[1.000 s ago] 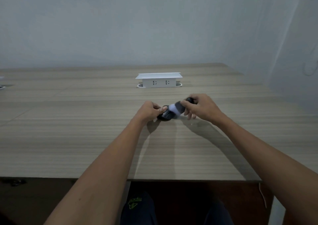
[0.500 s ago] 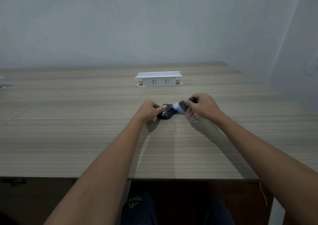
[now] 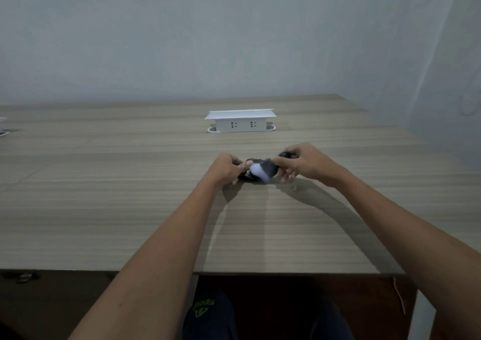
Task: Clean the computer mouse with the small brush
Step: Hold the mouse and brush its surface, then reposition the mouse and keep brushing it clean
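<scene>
A black computer mouse point(image 3: 249, 178) lies on the wooden desk point(image 3: 130, 209), mostly hidden behind the brush and my fingers. My left hand point(image 3: 226, 168) grips its left side and holds it against the desk. My right hand point(image 3: 302, 163) is closed on the dark handle of a small brush point(image 3: 263, 169), whose grey-and-white bristle head is blurred and lies across the top of the mouse, close to my left fingertips.
A white pop-up power socket box point(image 3: 240, 121) stands on the desk behind my hands. A small white object point(image 3: 2, 126) shows at the far left edge. The desk's front edge runs above my knees, and a wall closes in on the right.
The brush head has swept left across the mouse, from the mouse's right side to near my left fingertips. My left hand stays in place on the mouse.
</scene>
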Tool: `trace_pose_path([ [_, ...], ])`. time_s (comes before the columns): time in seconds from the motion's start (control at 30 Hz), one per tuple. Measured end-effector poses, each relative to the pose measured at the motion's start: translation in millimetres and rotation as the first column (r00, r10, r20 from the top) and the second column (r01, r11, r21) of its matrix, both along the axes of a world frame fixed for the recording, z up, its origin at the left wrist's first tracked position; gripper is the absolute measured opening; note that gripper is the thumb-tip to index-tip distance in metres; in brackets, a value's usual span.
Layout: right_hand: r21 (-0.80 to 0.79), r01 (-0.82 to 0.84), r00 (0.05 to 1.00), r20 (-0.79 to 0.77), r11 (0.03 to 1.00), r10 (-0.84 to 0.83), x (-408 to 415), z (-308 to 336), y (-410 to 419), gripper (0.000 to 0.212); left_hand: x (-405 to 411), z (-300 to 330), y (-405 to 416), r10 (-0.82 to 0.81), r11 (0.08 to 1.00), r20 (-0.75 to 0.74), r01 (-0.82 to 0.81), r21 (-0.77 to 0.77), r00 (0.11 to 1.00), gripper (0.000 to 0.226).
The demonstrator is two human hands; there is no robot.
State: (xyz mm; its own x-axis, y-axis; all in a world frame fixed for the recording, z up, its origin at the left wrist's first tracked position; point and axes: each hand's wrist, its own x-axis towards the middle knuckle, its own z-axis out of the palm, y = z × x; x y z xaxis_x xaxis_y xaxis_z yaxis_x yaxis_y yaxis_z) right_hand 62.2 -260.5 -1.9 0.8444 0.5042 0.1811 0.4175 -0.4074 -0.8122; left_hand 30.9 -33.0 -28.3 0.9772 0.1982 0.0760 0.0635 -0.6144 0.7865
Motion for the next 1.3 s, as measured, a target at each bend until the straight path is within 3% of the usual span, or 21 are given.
trace_pose_path([
  [0.03,-0.055,0.003,1.0,0.02,0.999,-0.002,0.6,-1.4,0.1,0.023,-0.2,0.2,-0.1,-0.001,1.0,0.002,0.001,-0.001,1.0,0.04],
  [0.1,-0.1,0.161,0.979,0.143,0.982,-0.146,10.6,-5.4,-0.3,0.024,0.2,0.0,-0.9,-0.006,1.0,0.003,0.006,-0.001,1.0,0.039],
  [0.17,-0.035,0.272,0.947,0.189,0.962,-0.261,16.3,-5.8,-1.9,0.024,0.0,0.7,-1.9,-0.005,1.0,-0.001,0.005,0.003,1.0,0.038],
  [0.33,0.033,0.001,0.997,-0.077,0.999,0.002,4.3,-1.5,1.0,0.024,-1.2,0.4,-0.6,-0.015,1.0,0.006,0.014,0.018,1.0,0.038],
  [0.43,-0.069,0.18,0.982,0.079,0.981,-0.174,11.6,-3.1,-0.2,0.024,-1.7,0.4,-1.7,-0.012,1.0,0.006,0.012,0.008,1.0,0.038],
  [0.5,-0.057,0.274,0.953,0.149,0.96,-0.263,14.8,-2.4,-2.1,0.022,-1.5,0.9,-1.8,-0.008,1.0,-0.002,0.008,-0.005,1.0,0.039],
  [0.8,0.022,0.276,0.961,-0.038,0.961,-0.275,12.8,2.0,6.4,0.023,-10.6,8.8,-8.5,0.025,0.996,-0.043,-0.029,-0.085,0.999,0.045],
  [0.93,0.027,0.274,0.96,-0.061,0.961,-0.272,15.9,6.6,7.4,0.022,-12.4,19.8,-11.7,-0.021,0.946,-0.082,-0.007,-0.324,0.996,0.07],
  [1.0,0.032,0.266,0.961,-0.083,0.963,-0.263,18.1,7.6,8.6,0.021,-13.1,25.2,-10.3,-0.062,0.945,-0.102,0.026,-0.327,0.993,0.075],
  [1.1,0.026,0.257,0.963,-0.089,0.966,-0.253,20.4,6.3,7.7,0.019,-13.3,33.1,-5.5,-0.107,0.975,-0.117,0.081,-0.208,0.987,0.051],
  [1.17,0.012,0.281,0.958,-0.06,0.96,-0.28,20.2,5.9,5.0,0.019,-7.5,38.9,0.1,-0.11,0.994,-0.114,0.111,0.002,0.987,0.034],
  [1.2,0.005,0.298,0.954,-0.04,0.954,-0.298,19.5,6.7,3.2,0.019,-2.9,42.3,3.0,-0.122,0.983,-0.122,0.137,0.123,0.985,0.036],
  [1.3,-0.008,0.339,0.941,0.008,0.941,-0.339,16.4,12.9,-2.7,0.017,9.2,50.8,2.3,-0.257,0.877,-0.221,0.323,0.356,0.941,0.077],
])
